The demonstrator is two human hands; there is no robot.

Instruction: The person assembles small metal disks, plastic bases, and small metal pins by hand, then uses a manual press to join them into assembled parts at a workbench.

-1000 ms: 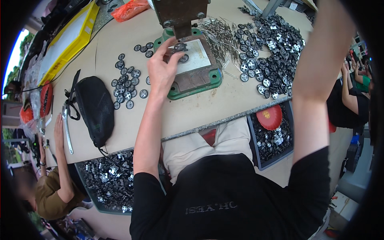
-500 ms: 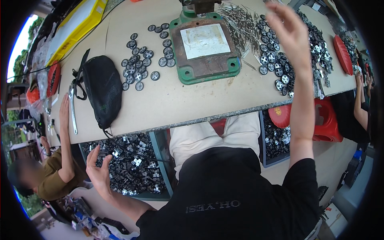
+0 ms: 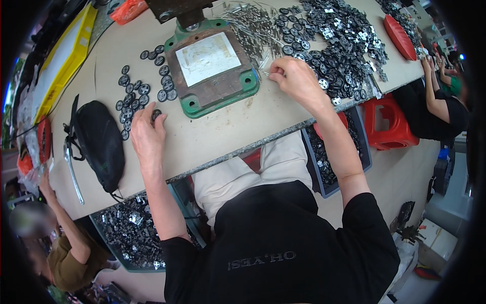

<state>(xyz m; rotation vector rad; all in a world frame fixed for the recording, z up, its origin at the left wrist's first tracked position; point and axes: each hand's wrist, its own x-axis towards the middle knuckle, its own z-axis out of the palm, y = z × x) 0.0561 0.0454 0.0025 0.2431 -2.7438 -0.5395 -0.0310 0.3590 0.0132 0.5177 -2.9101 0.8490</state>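
My left hand (image 3: 148,136) is on the left of the tabletop, its thumb and fingers closed around a small black toy wheel (image 3: 156,114). Beside it lies a loose cluster of similar black wheels with silver spokes (image 3: 144,89). My right hand (image 3: 299,81) is to the right of the green-based press (image 3: 205,105), fingertips pinched together. A thin metal pin (image 3: 266,74) pokes out from them. Just beyond that hand lies a heap of such pins (image 3: 253,30), with more wheels (image 3: 319,66) close by on the right. A white sheet (image 3: 207,58) covers the press plate.
A pile of small black and silver parts (image 3: 349,30) spreads at the far right, near a red dish (image 3: 400,38). A black pouch (image 3: 98,144) and a wrench (image 3: 74,177) lie left. Bins of parts (image 3: 136,230) stand below the table edge. Co-workers sit on both sides.
My left hand has come up from beside the bin onto the table and closed on a wheel. My right hand has come down and nearer, now pinching a pin. The view has shifted.
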